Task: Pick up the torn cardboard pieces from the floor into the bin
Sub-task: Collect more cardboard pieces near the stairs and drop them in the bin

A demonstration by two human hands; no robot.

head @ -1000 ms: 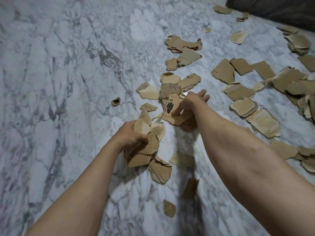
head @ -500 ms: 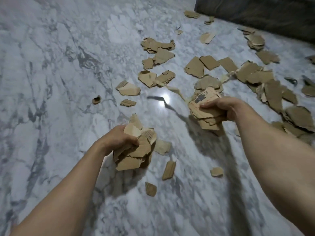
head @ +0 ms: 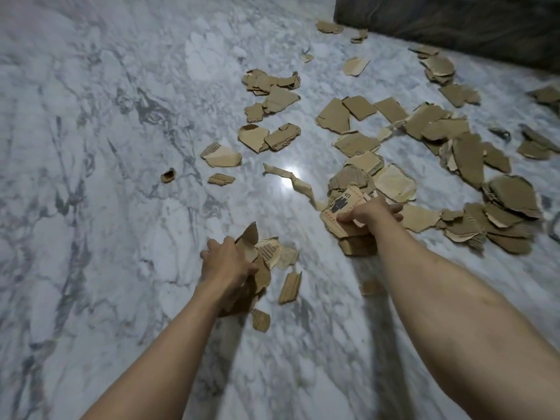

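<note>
Many loose scraps (head: 339,118) ahead, marble floor (head: 91,177)

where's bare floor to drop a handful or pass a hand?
Bare marble floor runs left of the left hand, past the small curled scrap. Also open: the glare patch between both hands. Crowded: the scattered pieces right of the right hand.
</note>
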